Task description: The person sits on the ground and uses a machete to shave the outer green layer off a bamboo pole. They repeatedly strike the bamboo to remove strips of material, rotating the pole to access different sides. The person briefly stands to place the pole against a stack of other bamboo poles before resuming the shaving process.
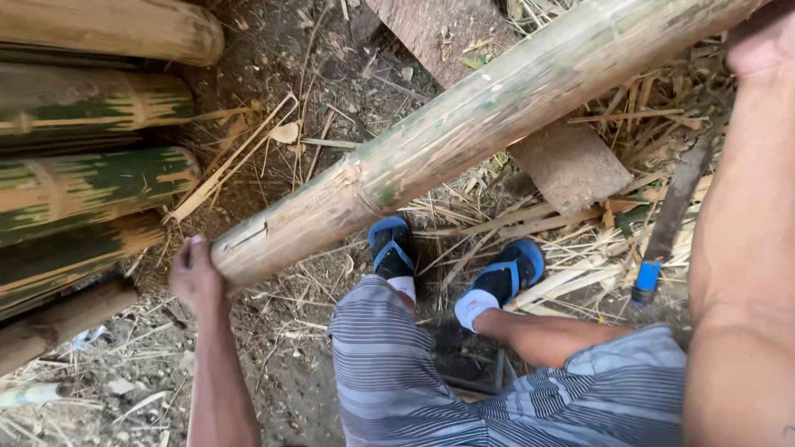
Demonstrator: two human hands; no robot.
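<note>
Bamboo pole [464,124] lies diagonally across the frame, raised off the ground, near end low at left, far end running up past the top right corner. It crosses over a weathered wooden plank [571,161] that seems to act as a rest.

Left hand [196,273] is cupped against the cut near end, fingers wrapped round the rim, steadying it. Right hand [762,41] sits on the pole's upper stretch at the frame edge; mostly cropped, so I can't tell whether it's gripping or just resting flat.

Progress, judging by the surface: the pole's skin looks largely scraped pale, with green patches left near the node [373,186]. Stacked bamboo lengths [91,178] at left show much more green, so this one reads as further along. Pole is whole, no split visible.

Long blade with a blue handle [667,223] lies in the dry shavings [580,248] at right, not in either hand. Feet in blue sandals [451,265] planted under the pole.
</note>
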